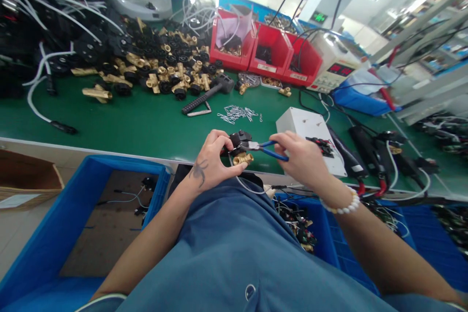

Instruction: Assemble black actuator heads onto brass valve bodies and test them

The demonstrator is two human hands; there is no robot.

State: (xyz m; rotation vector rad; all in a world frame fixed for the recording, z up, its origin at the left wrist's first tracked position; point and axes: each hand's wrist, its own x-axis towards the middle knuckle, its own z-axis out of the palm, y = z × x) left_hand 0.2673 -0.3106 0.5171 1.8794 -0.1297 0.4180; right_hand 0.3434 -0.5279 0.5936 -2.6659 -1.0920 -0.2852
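Note:
Near the bench's front edge, my left hand point(215, 158) grips a brass valve point(243, 158) topped by a black housing point(240, 137), from which a white cable hangs down. Blue-handled pliers point(269, 148) are closed in my right hand point(300, 158), and their metal jaws touch the assembly between the black part and the brass. What exactly the jaws pinch is too small to make out. Just beyond my hands lies a pile of small wire clips point(237, 113). A black-handled hammer point(209, 93) rests behind them, beside a small metal pin.
Many brass and black fittings point(175, 70) cover the back left of the green bench. Red bins point(268, 51) stand behind, with a power supply point(334, 66) to their right. A white box point(305, 129) and black screwdrivers point(347, 153) lie at right. Blue crates point(89, 165) stand below.

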